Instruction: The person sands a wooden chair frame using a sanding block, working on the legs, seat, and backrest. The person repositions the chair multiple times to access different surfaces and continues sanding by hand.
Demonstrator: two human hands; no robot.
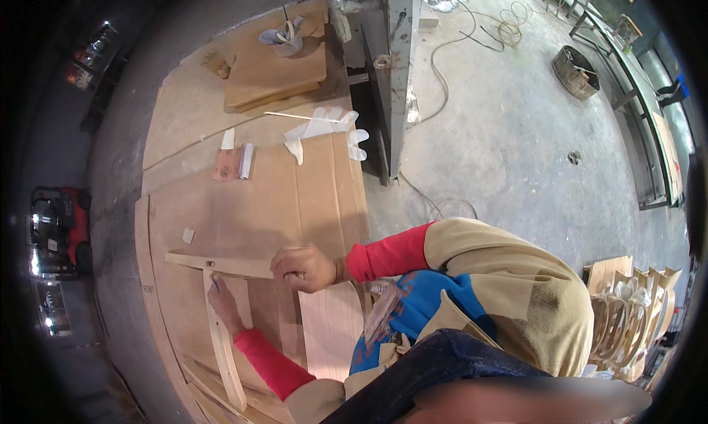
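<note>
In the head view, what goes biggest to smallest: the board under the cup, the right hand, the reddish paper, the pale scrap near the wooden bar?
1. Board
2. Right hand (likely nearer the camera, so its real rank is unsure)
3. Reddish paper
4. Pale scrap

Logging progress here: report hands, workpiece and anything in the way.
Left hand on wooden upright, right hand at wooden rail. The two pieces meet near left hand. Small pale scrap beside rail; brown sheet, white glove farther off.

Room lies between the wooden rail (241,266) and the reddish sheet (227,164), a pale scrap (189,236) intruding.
</note>
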